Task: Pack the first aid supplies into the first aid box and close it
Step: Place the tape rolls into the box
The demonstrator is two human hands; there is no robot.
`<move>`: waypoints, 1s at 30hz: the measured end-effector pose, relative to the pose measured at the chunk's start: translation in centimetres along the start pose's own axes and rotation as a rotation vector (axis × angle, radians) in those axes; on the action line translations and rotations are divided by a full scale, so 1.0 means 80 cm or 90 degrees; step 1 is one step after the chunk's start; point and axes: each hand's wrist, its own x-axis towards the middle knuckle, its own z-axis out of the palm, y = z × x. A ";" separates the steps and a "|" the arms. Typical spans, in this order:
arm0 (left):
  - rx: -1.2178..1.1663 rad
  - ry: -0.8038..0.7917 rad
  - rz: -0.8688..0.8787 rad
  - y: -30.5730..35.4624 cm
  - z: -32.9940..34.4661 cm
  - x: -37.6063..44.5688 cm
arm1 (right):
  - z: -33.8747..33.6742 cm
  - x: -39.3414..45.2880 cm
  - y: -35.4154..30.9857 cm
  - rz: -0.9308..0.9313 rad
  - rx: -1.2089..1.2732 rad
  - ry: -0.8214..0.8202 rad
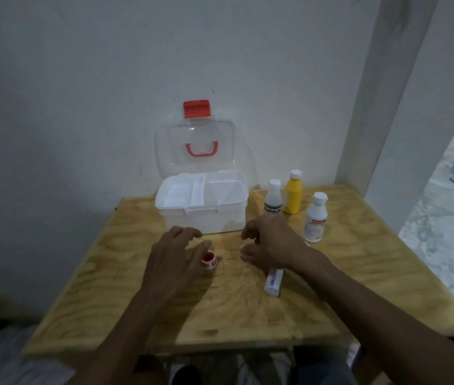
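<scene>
Your left hand (pixel 174 254) hovers over the pale plywood tabletop (pixel 359 273), palm down, fingers spread loosely and holding nothing. Its thumb side lies just beside the small round red-and-white jar (pixel 209 260), which stands upright on the wood; whether skin touches the jar cannot be told.

Your right hand (pixel 268 243) sits near it, fingers curled inward with a gap between thumb and fingertips, empty. Its wrist passes over the far end of the white wrapped roll with blue print (pixel 273 281), which lies flat on the table.

The white plastic first aid box (pixel 202 207) stands at the back of the table against the wall, just beyond both hands. Its clear lid with red handle and red latch (pixel 195 151) is raised upright. A white divided tray fills the top of the box.

Right of the box stand three upright bottles: a clear white-capped bottle with green label (pixel 273 198), a yellow white-capped bottle (pixel 293 193), and a white bottle with red-banded label (pixel 315 218).
</scene>
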 end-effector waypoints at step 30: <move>0.011 0.139 -0.066 -0.044 -0.088 0.105 | -0.032 0.126 -0.094 -0.128 0.064 0.162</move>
